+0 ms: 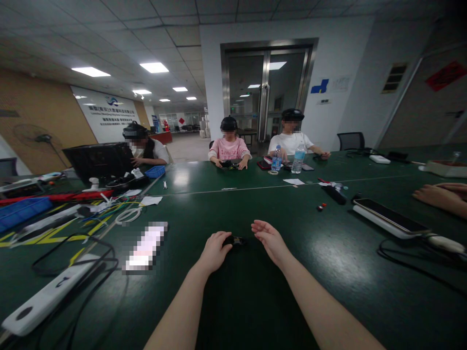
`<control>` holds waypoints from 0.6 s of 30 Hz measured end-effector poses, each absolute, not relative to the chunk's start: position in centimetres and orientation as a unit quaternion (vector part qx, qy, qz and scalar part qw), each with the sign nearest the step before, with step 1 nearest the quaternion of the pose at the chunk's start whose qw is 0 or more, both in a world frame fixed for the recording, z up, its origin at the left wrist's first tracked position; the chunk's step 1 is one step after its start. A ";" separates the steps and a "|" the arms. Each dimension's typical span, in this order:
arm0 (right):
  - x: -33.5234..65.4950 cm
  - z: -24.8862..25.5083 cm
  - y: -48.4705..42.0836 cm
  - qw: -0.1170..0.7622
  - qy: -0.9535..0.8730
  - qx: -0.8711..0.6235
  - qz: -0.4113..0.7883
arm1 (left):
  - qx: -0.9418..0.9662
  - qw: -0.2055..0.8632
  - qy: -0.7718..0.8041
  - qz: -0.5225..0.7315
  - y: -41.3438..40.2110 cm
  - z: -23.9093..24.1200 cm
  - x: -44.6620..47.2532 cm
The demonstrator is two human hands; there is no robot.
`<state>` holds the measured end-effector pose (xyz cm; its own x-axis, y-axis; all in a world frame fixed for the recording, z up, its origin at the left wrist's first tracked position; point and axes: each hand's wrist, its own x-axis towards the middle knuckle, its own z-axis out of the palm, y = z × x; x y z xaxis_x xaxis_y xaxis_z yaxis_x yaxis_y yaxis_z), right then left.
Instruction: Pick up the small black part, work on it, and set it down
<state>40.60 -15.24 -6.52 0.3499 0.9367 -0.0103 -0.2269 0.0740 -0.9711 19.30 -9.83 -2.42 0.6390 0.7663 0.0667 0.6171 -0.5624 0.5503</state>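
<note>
The small black object (239, 240) lies low over the dark green table (204, 209), about midway across its width and well short of the far edge. The left hand (213, 250) has its thumb and curved fingers closed about the object's left end; how firmly it grips cannot be told. The right hand (270, 241) is loosely spread just to the right, palm turned inward, apart from the object.

For steady handling, the left thumb and fingertips would best bear on the object's sides, leaving the upper face open to sight. Keeping it close over the surface should limit any drop, and bringing the right fingertips to its free end would probably stop it twisting. A light grip seems wise, since its build is too dark to read.

The object looks compact, with a paler patch on top. The tabletop is smooth and glossy, throwing back ceiling light in soft patches. Toward its left edge lie a long white power strip (51, 294) with rounded ends, and a limp, ring-shaped coil of white cable (128, 215). Toward the right edge, a flat, glassy phone (392, 216) rests on a thick white slab (375, 221).
</note>
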 end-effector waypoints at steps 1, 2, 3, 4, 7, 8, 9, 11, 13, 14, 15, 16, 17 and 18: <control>40.6 -6.5 -15.3 0.645 -0.347 -0.508 0.452 | 0.871 0.248 0.398 0.148 -9.8 -2.4 19.3; 40.5 -6.4 -15.3 0.647 -0.345 -0.507 0.454 | 0.871 0.248 0.398 0.148 -9.8 -2.4 19.3; 40.5 -6.3 -15.4 0.647 -0.344 -0.505 0.455 | 0.871 0.246 0.399 0.149 -9.8 -2.4 19.3; 40.4 -6.2 -15.4 0.648 -0.343 -0.504 0.457 | 0.872 0.244 0.397 0.152 -9.8 -2.5 19.3; 40.3 -5.9 -15.5 0.653 -0.335 -0.502 0.458 | 0.877 0.234 0.388 0.158 -9.6 -2.8 19.3; 40.3 -5.9 -15.5 0.655 -0.331 -0.502 0.458 | 0.879 0.233 0.386 0.158 -9.6 -2.8 19.3; 40.3 -5.8 -15.5 0.657 -0.328 -0.501 0.458 | 0.880 0.233 0.383 0.156 -9.6 -2.9 19.3; 40.2 -5.8 -15.5 0.658 -0.327 -0.499 0.460 | 0.881 0.237 0.380 0.153 -9.5 -2.9 19.3; 40.2 -5.9 -15.5 0.658 -0.331 -0.498 0.458 | 0.880 0.240 0.383 0.148 -9.6 -2.8 19.3; 40.1 -6.0 -15.4 0.658 -0.334 -0.498 0.456 | 0.879 0.241 0.386 0.145 -9.6 -2.7 19.2; 40.1 -6.1 -15.4 0.659 -0.336 -0.499 0.451 | 0.878 0.241 0.388 0.142 -9.6 -2.6 19.2; 40.1 -6.2 -15.4 0.660 -0.338 -0.501 0.446 | 0.878 0.241 0.390 0.139 -9.7 -2.5 19.2; 40.1 -6.3 -15.3 0.659 -0.340 -0.504 0.442 | 0.878 0.242 0.389 0.137 -9.7 -2.4 19.2; 40.1 -6.3 -15.3 0.657 -0.342 -0.508 0.439 | 0.879 0.243 0.388 0.136 -9.8 -2.3 19.2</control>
<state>40.07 -15.30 -6.34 0.3806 0.9247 0.0029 -0.2305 0.0979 -0.9681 19.19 -9.76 -2.32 0.6619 0.7479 0.0501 0.6161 -0.5808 0.5320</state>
